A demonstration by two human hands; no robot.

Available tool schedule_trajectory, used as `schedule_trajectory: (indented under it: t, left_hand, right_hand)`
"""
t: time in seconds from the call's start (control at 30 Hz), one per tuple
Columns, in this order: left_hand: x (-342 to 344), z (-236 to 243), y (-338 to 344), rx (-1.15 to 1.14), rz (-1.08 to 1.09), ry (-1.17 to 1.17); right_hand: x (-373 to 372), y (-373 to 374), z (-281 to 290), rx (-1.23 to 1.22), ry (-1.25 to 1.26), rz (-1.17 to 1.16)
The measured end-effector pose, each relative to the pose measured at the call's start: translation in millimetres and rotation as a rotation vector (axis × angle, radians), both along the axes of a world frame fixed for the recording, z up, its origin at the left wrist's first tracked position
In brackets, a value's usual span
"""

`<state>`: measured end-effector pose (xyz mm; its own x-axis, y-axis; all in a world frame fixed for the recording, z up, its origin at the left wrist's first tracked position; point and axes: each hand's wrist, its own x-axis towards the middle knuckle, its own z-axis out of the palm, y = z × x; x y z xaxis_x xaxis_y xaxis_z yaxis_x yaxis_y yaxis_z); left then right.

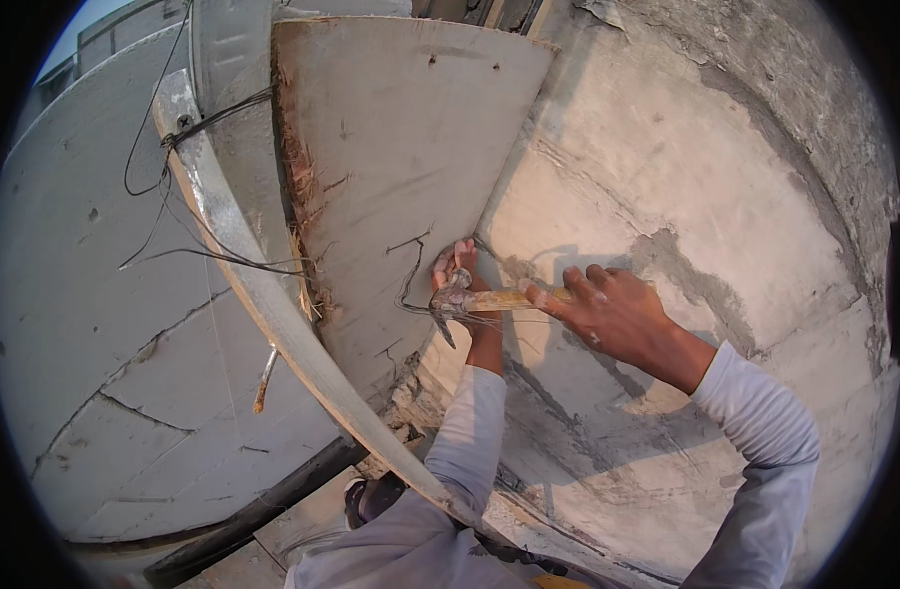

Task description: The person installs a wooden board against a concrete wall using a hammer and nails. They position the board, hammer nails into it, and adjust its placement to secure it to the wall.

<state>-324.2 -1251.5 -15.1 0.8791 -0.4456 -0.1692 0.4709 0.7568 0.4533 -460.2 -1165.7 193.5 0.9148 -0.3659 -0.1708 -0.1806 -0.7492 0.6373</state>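
My right hand (615, 312) is wrapped round the wooden handle of a claw hammer (499, 300), its metal head pointing left. Behind the hammer head, my left hand (456, 261) is against the lower right part of a grey board (401, 147), close to the corner where the board meets a pale concrete wall (607, 187). Its fingers are curled together; the hammer partly covers this hand, and what the fingers hold is hidden. A thin dark wire (408, 280) sticks out of the board just left of the hammer head.
A long wooden batten (263, 294) slants from upper left down to my body, with black wire (190, 133) tied round its top. Left of it stands a cracked grey wall (136, 344). A dark pipe (263, 501) runs low down, near a shoe (354, 501).
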Motion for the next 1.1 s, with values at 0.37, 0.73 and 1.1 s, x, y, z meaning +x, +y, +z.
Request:
schedule_trajectory:
  t: [0.37,0.73,1.1]
  left_hand:
    - [-9.5,16.9,9.4,0.029,-0.135,0.013]
    - [-10.5,-1.6,-5.8,-0.121,0.030,-0.043]
    - [-9.2,11.7,1.7,-0.022,0.031,0.009]
  right_hand:
    - [16.8,-9.7,2.0,0.010,0.009,0.072]
    - [35.8,-0.1,13.5,0.045,0.061,0.030]
    - [31.6,-0.3,9.0,0.037,0.027,0.016]
